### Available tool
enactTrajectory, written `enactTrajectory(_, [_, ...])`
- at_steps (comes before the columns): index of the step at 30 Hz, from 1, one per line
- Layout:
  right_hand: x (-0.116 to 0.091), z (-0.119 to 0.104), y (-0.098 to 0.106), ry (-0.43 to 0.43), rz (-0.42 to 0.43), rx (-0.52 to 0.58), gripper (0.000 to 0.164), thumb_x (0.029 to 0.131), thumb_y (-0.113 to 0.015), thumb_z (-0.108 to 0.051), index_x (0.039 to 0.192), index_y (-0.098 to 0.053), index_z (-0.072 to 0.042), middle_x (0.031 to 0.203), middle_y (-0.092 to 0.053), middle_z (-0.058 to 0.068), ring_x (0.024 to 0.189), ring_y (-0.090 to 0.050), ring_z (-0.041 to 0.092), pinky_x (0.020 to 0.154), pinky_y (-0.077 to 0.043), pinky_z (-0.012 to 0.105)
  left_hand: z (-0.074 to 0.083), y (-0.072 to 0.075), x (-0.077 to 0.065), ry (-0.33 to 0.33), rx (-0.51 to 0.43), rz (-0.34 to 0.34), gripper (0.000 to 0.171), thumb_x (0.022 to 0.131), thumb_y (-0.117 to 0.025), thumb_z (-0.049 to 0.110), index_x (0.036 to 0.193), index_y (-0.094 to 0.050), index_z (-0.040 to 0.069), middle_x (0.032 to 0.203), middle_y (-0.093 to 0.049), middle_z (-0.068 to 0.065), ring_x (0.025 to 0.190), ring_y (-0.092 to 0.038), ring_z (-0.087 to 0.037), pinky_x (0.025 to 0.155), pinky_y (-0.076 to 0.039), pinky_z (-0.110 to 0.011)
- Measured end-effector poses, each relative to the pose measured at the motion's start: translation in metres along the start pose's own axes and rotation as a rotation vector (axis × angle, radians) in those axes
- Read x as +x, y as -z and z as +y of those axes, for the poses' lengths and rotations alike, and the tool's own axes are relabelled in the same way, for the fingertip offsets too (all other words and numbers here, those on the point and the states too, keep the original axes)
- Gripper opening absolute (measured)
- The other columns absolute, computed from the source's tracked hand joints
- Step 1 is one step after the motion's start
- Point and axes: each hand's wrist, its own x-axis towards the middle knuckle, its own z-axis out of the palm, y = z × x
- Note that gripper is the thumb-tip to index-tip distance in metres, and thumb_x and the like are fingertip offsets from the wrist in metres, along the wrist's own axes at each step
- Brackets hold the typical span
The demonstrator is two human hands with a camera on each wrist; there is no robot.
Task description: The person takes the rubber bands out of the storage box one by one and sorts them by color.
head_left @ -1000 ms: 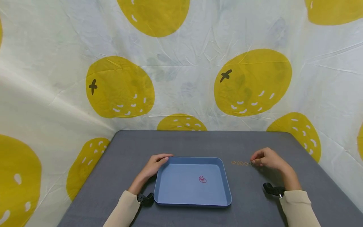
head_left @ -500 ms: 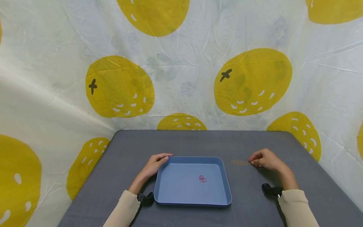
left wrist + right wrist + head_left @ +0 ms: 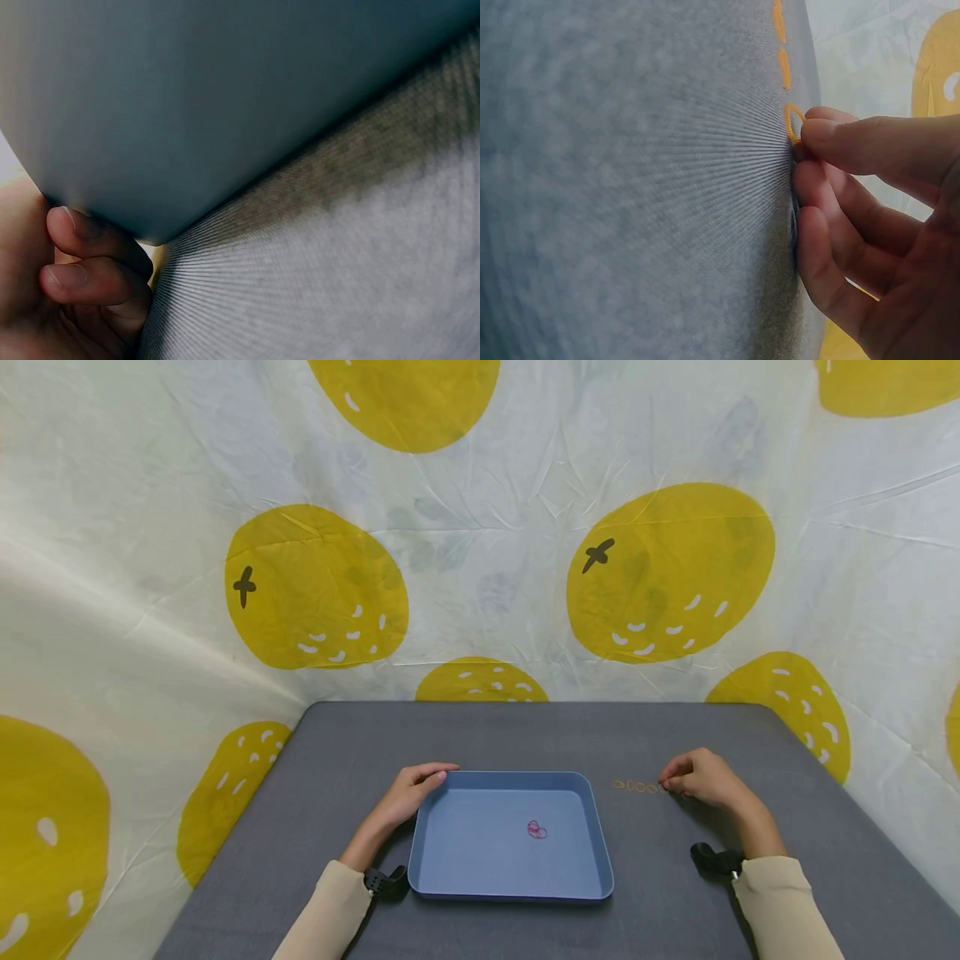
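My left hand grips the far left corner of a shallow blue tray. In the left wrist view its fingers curl beside the tray wall. A few tangled pink-red rubber bands lie inside the tray, right of its middle. Beyond the tray's right side, several small orange rubber bands form a row on the table. My right hand is at the right end of this row. Its thumb and index finger pinch one orange rubber band, whose loop sticks out past the fingertips.
A dark grey cloth-covered table carries everything. Behind and to the left hangs a white curtain with big yellow fruit prints. Black wrist cameras sit on both wrists, the left one close to the tray's side.
The right hand and forearm have shifted slightly to the left, with the fingers staying at the end of the orange row. The left hand and tray keep their place.
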Motion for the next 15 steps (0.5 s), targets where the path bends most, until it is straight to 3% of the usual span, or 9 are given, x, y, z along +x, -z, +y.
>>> enactTrajectory(11, [0.002,-0.003,-0.001,-0.014,0.017,-0.038,0.009,0.088,-0.072,-0.002,0.093,-0.08,-0.001,0.081,-0.076,0.005,0.065,-0.057,0.006,0.056,-0.047,0.023,0.0,-0.001,0.0,-0.001,0.006,-0.001,0.034,0.11,-0.052,0.022,0.137,-0.068,0.009,0.138,-0.068,-0.015,0.128,-0.064,-0.036,0.107,-0.049,-0.056])
enactTrajectory(15, [0.003,0.001,-0.002,-0.011,0.016,-0.063,0.009,0.088,-0.072,-0.002,0.092,-0.08,-0.002,0.082,-0.077,0.004,0.067,-0.057,0.007,0.058,-0.046,0.024,0.012,0.001,-0.002,0.004,0.003,-0.024,0.033,0.11,-0.052,0.018,0.136,-0.068,0.007,0.138,-0.068,-0.016,0.129,-0.063,-0.037,0.108,-0.048,-0.057])
